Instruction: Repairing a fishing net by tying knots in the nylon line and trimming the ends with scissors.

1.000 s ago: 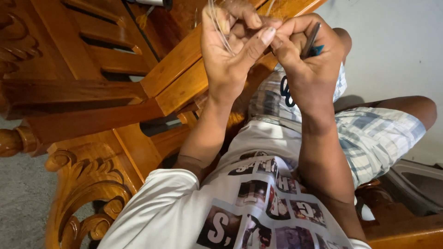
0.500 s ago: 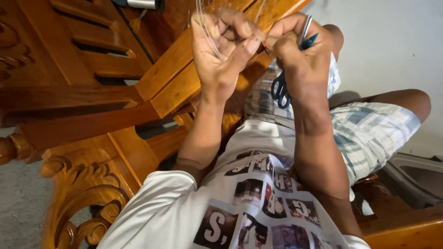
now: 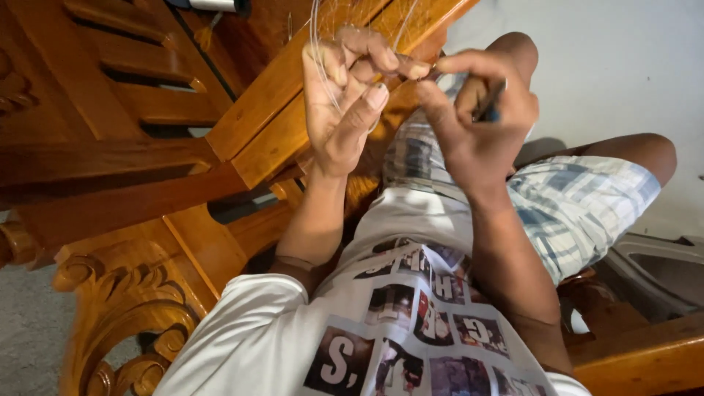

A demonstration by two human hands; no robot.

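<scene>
Head view looks down on a seated person in a printed white shirt (image 3: 411, 323) and plaid shorts (image 3: 579, 205), with both hands raised close together above the lap. The left hand (image 3: 345, 110) is curled, its thumb and forefinger pinching a thin, pale, almost clear line (image 3: 317, 51) that runs up out of frame and loops across the palm. The right hand (image 3: 477, 125) is closed as well: its fingertips meet the left hand's at the pinch point, and a slim dark tool (image 3: 490, 101) is tucked under the thumb against the fingers. What kind of tool it is cannot be told from here.

As a judgement, the work on the line is under way and not finished: both hands are occupied at one spot on the strand, the line is held taut, and no knot or completed piece is visible. A carved wooden chair (image 3: 139, 220) stands just beside the person's left arm, with a pale wall (image 3: 623, 66) behind.
</scene>
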